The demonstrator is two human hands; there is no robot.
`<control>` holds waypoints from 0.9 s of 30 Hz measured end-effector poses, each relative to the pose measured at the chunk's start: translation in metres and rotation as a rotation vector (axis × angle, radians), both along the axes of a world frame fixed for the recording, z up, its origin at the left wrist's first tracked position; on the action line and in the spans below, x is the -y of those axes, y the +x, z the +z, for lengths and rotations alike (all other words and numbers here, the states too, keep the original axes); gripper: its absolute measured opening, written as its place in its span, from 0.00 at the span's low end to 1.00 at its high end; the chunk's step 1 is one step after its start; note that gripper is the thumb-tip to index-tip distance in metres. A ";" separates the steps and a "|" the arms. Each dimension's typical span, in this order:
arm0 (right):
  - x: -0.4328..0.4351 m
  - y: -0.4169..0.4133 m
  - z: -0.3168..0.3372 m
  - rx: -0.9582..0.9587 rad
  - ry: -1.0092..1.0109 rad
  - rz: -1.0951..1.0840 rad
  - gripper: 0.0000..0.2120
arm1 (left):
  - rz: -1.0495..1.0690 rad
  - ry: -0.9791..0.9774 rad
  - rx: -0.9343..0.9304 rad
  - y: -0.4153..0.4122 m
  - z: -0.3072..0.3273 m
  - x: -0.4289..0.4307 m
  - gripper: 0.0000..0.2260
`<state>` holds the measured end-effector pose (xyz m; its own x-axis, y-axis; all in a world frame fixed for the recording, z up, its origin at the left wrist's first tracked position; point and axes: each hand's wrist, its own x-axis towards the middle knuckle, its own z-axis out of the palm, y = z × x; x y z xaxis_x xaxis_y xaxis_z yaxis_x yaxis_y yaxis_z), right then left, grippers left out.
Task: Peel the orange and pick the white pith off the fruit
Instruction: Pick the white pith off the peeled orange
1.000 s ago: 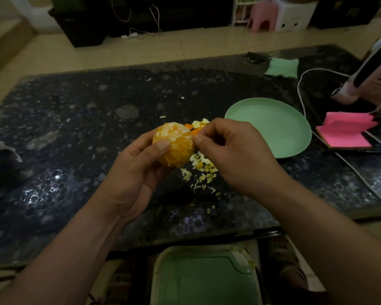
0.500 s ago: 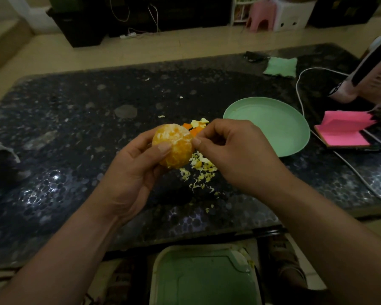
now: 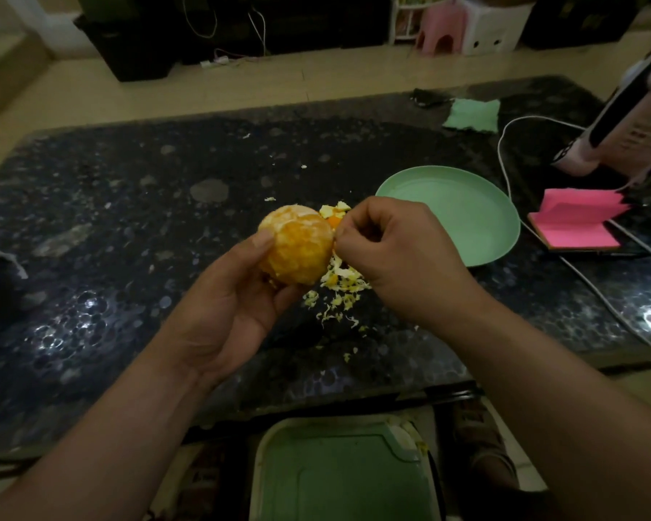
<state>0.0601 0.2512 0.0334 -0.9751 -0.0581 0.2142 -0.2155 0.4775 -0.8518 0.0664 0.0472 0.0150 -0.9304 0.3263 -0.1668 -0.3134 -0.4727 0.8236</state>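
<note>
orange (image 3: 296, 244): peeled, held up in the left hand (image 3: 237, 302), thumb and fingers curled round it | right hand (image 3: 395, 257): thumb and forefinger pinch pith (image 3: 334, 240) at the orange's right edge, other fingers curled | scraps (image 3: 341, 285): pale pile on the table (image 3: 128, 220) below, between both hands | plate (image 3: 463, 208): green, just beyond the right hand

- dark speckled table (image 3: 128, 227)
- pith and peel scraps (image 3: 341, 291) piled near front edge
- green plate (image 3: 451, 204) just beyond scraps
- pink sticky notes (image 3: 575, 231), white cable (image 3: 504, 174) right of plate
- green cloth (image 3: 472, 114) far side
</note>
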 end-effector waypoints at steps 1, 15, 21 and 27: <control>0.000 0.000 -0.001 0.004 0.000 -0.001 0.06 | -0.009 0.025 0.004 0.001 0.001 0.000 0.29; 0.008 0.000 0.000 0.029 0.024 0.025 0.04 | -0.019 0.176 0.200 0.005 -0.002 0.008 0.29; 0.014 0.003 0.000 -0.035 0.099 0.041 0.06 | -0.042 0.227 0.271 0.003 -0.008 0.008 0.27; 0.019 0.006 -0.002 -0.108 0.132 0.041 0.03 | -0.004 0.191 0.263 0.002 -0.009 0.007 0.24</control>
<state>0.0664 0.2322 0.0318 -0.9429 -0.1321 0.3058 -0.3245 0.5722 -0.7532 0.0684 0.0397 0.0064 -0.8621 0.3788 -0.3367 -0.5061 -0.6094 0.6103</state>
